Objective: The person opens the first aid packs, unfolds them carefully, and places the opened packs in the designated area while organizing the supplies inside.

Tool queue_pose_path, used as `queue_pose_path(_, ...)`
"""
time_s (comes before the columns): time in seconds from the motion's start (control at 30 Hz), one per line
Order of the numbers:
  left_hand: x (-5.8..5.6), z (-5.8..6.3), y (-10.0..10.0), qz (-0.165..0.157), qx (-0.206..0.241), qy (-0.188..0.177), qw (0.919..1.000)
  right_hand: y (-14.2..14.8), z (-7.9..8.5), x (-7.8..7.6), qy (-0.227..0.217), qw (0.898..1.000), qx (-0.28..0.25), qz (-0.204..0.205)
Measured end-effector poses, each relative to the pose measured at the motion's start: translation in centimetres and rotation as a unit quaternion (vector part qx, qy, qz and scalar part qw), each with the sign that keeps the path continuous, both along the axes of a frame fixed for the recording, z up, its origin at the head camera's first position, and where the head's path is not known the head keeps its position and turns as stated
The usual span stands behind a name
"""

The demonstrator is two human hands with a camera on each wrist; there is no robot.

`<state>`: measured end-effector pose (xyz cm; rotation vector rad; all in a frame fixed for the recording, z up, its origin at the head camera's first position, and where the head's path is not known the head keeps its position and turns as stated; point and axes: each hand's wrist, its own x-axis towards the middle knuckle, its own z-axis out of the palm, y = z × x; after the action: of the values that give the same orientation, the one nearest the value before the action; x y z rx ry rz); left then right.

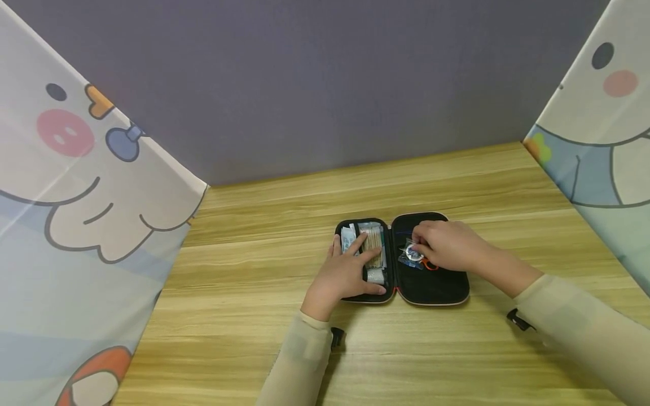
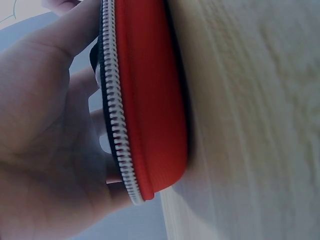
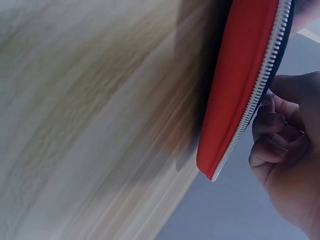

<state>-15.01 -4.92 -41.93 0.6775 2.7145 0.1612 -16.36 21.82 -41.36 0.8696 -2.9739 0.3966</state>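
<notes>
A zippered case (image 1: pixel 434 290) lies unfolded on the table, black inside and red outside. My left hand (image 1: pixel 342 274) rests with spread fingers on its left half, over wooden sticks (image 1: pixel 373 248), pale packets (image 1: pixel 348 238) and a white roll (image 1: pixel 376 276). In the left wrist view, that hand arches over the case's zipper edge (image 2: pixel 117 115). My right hand (image 1: pixel 451 243) pinches a small clear packet with a round white piece (image 1: pixel 413 253) above the case's right half. Beside it shows an orange scissors handle (image 1: pixel 430 264). In the right wrist view, its fingers (image 3: pixel 272 122) are curled.
The wood-grain table (image 1: pixel 244 282) stretches around the case. A grey-purple wall (image 1: pixel 355 84) stands behind it, and cartoon-printed cloths (image 1: pixel 76 225) hang at both sides. Dark clips or straps (image 1: pixel 337 337) show by both sleeves.
</notes>
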Motion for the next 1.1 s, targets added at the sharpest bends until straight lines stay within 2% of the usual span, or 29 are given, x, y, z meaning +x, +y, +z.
queue_pose_path(0.3,-0.1,0.0,0.1,-0.007,-0.005,0.005,0.9999,0.2,-0.2,0.1,-0.032,0.999,0.004,0.021)
queue_pose_path(0.6,-0.1,-0.2,0.1,-0.001,-0.003,0.002,1.0,0.4,-0.4,0.0,-0.071,0.996,0.011,0.047)
queue_pose_path(0.7,0.0,-0.2,0.0,0.001,-0.002,0.001,1.0,0.5,-0.4,0.2,-0.071,0.996,0.019,0.057)
queue_pose_path(0.93,0.0,-0.2,0.0,0.004,-0.001,0.0,1.0,1.2,0.3,0.8,-0.049,0.993,0.05,0.099)
queue_pose_path(1.03,0.0,-0.2,0.0,0.005,0.001,0.0,1.0,2.0,0.8,0.9,-0.062,0.99,0.06,0.113)
queue_pose_path(1.1,0.0,-0.3,0.0,0.006,0.002,-0.001,1.0,2.6,1.2,0.8,-0.087,0.987,0.065,0.115)
